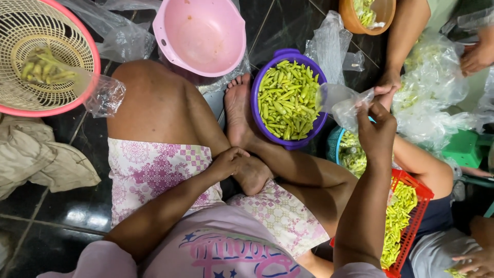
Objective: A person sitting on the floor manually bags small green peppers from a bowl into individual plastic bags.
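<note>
I sit cross-legged on a dark tiled floor. My left hand [228, 162] rests on my foot by my ankle, fingers curled, holding nothing. My right hand [376, 131] is raised to the right and pinches the edge of a clear plastic bag [340, 104]. The bag hangs beside a purple bowl [255, 98] full of green chillies [287, 100], which stands next to my other foot. A red crate [413, 221] with more green chillies lies under my right forearm.
An empty pink bowl [203, 33] stands ahead. A pink-rimmed basket [77, 46] with a few chillies is at the left, a beige cloth [36, 154] below it. Other people's legs and hands, clear bags and an orange bowl [355, 20] crowd the right.
</note>
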